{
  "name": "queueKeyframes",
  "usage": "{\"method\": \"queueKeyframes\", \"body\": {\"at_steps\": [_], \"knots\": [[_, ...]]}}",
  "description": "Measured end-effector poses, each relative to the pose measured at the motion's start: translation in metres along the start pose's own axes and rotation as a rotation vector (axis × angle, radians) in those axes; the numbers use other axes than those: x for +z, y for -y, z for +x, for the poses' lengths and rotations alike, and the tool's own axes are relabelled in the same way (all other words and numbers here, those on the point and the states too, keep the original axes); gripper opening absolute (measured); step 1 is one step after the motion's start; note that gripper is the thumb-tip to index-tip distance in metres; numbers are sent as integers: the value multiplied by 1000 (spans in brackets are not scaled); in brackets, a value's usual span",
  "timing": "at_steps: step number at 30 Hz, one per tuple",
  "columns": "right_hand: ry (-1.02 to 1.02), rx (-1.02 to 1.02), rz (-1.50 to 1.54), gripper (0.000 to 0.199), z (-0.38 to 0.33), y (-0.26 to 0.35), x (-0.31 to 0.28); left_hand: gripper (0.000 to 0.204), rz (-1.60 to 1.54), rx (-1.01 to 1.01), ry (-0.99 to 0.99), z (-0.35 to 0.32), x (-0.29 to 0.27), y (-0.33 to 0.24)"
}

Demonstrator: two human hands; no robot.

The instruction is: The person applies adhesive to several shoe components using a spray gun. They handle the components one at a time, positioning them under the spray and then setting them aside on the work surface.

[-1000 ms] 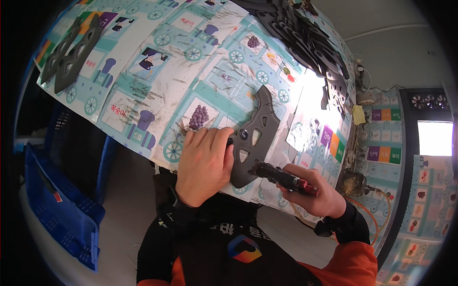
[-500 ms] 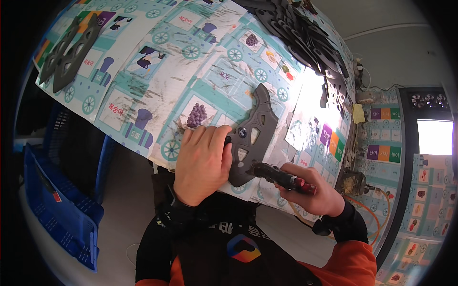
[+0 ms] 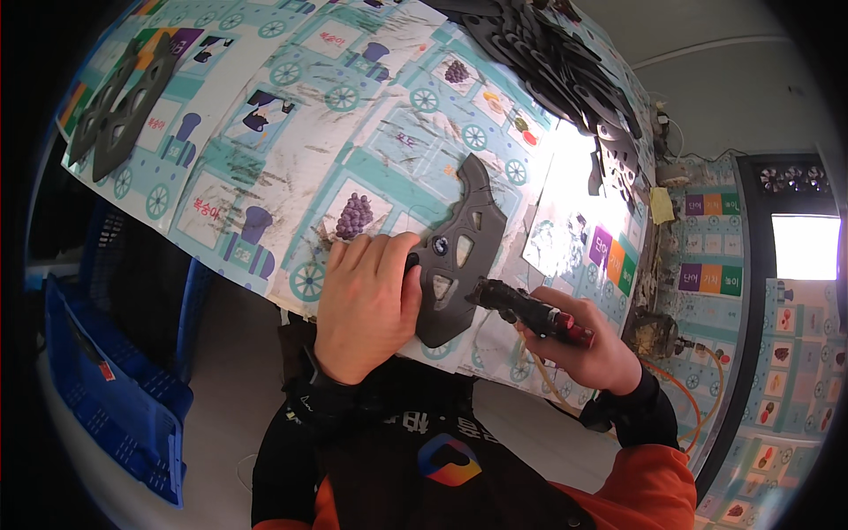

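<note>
"Where was the dark grey plate (image 3: 473, 269)?"
"Near the centre of the frame, lying aslant on the patterned surface (image 3: 291, 185), with cut-out openings and a small round dark knob (image 3: 440, 245) by its left edge."

"And the left hand (image 3: 367, 305)?"
"Just left of the plate, its fingers bent and drawn together, the thumb and forefinger beside a small dark end at that edge. I couldn't tell whether it gripped anything."

"What about the right hand (image 3: 587, 344)?"
"That one was closed round a black and red tool (image 3: 530, 311), right of centre. The tool's nose pointed left at the plate's lower right edge; I couldn't tell if they touched."

"Anything farther off?"
"A heap of dark parts (image 3: 565, 75) lay at the upper right of the surface, and two similar grey plates (image 3: 132, 110) at the upper left. A blue crate (image 3: 124, 397) stood at the lower left, and an orange hose (image 3: 698, 411) curved at the lower right."
</note>
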State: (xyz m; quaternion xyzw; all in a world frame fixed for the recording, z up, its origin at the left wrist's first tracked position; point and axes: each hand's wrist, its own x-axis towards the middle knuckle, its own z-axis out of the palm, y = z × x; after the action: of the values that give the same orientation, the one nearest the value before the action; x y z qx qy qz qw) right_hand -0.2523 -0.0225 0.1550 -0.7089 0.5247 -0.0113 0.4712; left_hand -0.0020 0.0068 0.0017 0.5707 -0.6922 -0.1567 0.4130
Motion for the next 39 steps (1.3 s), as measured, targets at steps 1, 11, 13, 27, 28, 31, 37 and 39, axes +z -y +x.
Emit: {"method": "queueKeyframes", "body": {"at_steps": [1, 11, 13, 27, 28, 31, 37, 39], "knots": [[-8, 8, -36, 25, 0, -2, -1, 35, 1, 3, -4, 0, 0, 0], [-126, -10, 56, 46, -2, -26, -1, 35, 6, 4, -3, 1, -1, -1], [-82, 51, 54, 51, 0, -30, -4, 35, 10, 0, 1, 1, 0, 0], [-267, 136, 135, 59, 1, -38, -3, 35, -25, -39, 29, 1, -1, -2], [-270, 141, 160, 58, 3, -36, -4, 35, -25, -39, 28, 1, -1, -2], [-253, 189, 219, 57, 9, -27, -8, 35, -18, -44, 30, 1, -1, -3], [-180, 283, 256, 48, 17, -18, -15, 36, -21, -50, 38, 1, -1, -2], [-220, 269, 269, 46, 16, -22, -13, 36, -24, -45, 33, 2, -1, -2]]}}
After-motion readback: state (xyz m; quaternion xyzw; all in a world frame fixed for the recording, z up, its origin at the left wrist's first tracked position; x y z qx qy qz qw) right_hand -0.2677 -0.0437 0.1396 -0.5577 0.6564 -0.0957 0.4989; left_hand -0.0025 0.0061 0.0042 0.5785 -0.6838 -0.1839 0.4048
